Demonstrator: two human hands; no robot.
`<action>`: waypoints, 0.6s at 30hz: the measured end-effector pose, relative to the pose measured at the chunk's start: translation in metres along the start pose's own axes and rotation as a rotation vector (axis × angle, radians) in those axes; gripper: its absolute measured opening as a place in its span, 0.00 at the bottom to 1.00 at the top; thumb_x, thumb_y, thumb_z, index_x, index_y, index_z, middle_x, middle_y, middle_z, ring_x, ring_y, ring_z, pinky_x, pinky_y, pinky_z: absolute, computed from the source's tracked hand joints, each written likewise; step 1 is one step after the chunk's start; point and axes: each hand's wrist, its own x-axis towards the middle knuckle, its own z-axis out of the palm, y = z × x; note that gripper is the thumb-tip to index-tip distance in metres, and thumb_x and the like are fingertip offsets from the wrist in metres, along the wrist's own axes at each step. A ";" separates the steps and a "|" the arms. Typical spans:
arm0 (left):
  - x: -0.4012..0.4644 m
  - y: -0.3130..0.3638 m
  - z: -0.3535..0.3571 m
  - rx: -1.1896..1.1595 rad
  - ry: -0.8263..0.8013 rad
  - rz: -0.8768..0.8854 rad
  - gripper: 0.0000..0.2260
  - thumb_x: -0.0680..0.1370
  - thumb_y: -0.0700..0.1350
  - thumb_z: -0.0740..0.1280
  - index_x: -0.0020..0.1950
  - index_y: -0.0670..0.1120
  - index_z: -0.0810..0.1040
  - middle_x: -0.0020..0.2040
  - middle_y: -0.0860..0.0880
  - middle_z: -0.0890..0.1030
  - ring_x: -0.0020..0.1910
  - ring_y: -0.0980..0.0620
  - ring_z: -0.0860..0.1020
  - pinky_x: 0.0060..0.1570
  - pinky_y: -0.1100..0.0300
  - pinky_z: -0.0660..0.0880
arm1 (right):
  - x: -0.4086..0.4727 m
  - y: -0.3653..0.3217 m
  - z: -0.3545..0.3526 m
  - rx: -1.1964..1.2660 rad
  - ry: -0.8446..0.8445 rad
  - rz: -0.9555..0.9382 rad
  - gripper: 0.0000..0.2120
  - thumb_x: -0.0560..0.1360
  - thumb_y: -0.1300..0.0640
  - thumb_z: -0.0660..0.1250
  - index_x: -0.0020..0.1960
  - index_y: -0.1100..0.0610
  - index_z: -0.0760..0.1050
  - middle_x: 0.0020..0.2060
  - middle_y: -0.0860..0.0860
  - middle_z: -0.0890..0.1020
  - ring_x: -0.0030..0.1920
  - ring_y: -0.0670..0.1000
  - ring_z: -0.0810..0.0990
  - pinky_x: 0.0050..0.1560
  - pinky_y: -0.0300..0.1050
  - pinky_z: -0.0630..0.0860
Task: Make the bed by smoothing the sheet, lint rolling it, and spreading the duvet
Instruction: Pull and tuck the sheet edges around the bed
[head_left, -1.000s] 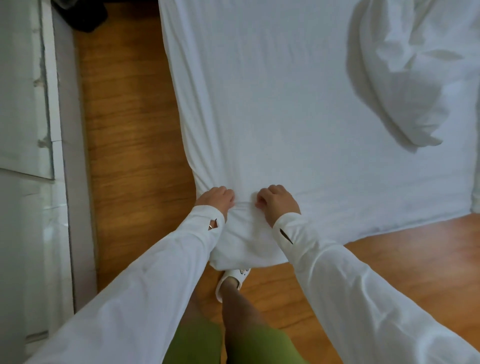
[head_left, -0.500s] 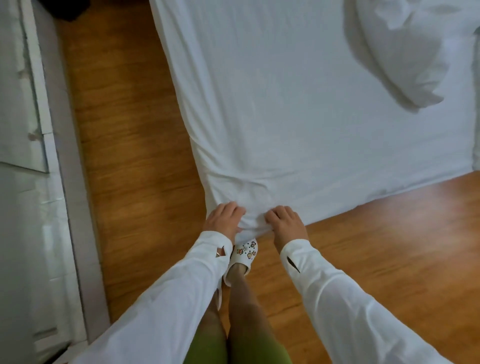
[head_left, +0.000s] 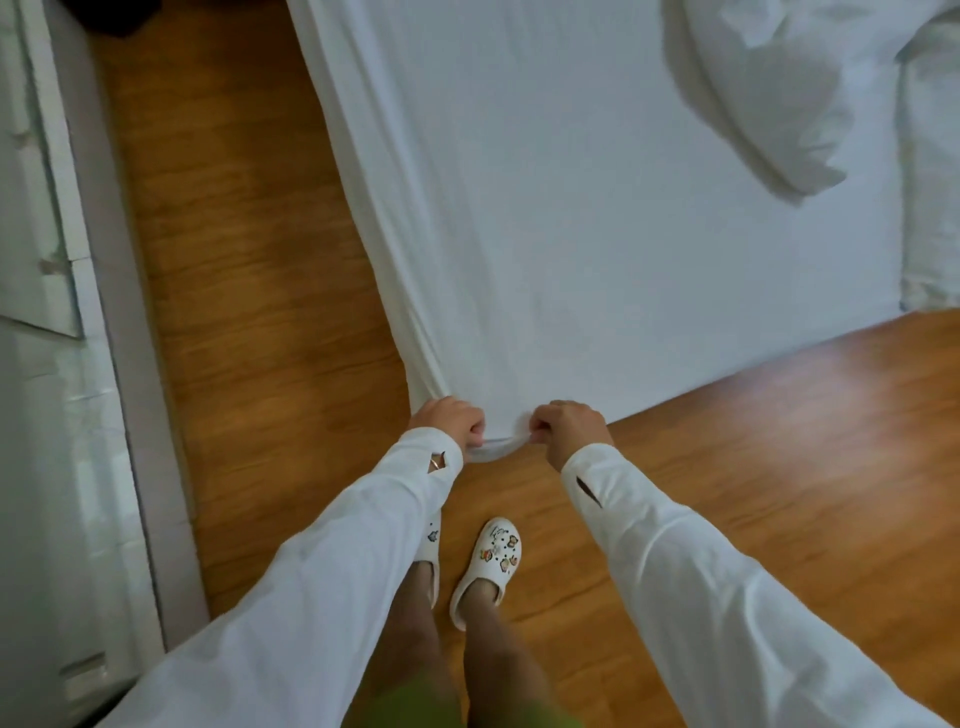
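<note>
The sheet (head_left: 597, 234) covers the bed, its long axis running straight away from the person; its near corner hangs off the bed's corner. The left hand (head_left: 451, 422) and right hand (head_left: 569, 427) both clench that corner, close together, equally near.

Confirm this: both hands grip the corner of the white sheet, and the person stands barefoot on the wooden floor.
Not barefoot. The head view shows white clogs on the feet. The rest holds: left hand and right hand grip the sheet corner above the wooden floor.
</note>
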 end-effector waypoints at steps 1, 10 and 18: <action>0.000 0.002 -0.001 0.017 -0.022 -0.013 0.07 0.79 0.41 0.62 0.53 0.46 0.77 0.54 0.48 0.77 0.58 0.50 0.72 0.50 0.63 0.64 | 0.001 -0.002 0.002 0.002 -0.018 -0.001 0.10 0.79 0.57 0.62 0.57 0.56 0.79 0.54 0.52 0.80 0.56 0.54 0.77 0.52 0.44 0.70; 0.008 0.034 -0.017 0.438 -0.154 -0.064 0.13 0.78 0.51 0.62 0.60 0.48 0.76 0.58 0.48 0.78 0.59 0.47 0.74 0.57 0.54 0.68 | 0.009 0.025 -0.012 0.031 -0.107 -0.118 0.12 0.76 0.50 0.67 0.58 0.50 0.79 0.55 0.49 0.79 0.59 0.53 0.74 0.56 0.46 0.72; 0.052 0.123 -0.006 0.182 0.250 0.218 0.24 0.78 0.54 0.63 0.73 0.53 0.62 0.71 0.51 0.62 0.70 0.49 0.59 0.68 0.55 0.60 | 0.000 0.161 -0.037 -0.012 -0.015 -0.071 0.35 0.66 0.53 0.78 0.70 0.46 0.67 0.65 0.49 0.66 0.68 0.56 0.60 0.64 0.49 0.70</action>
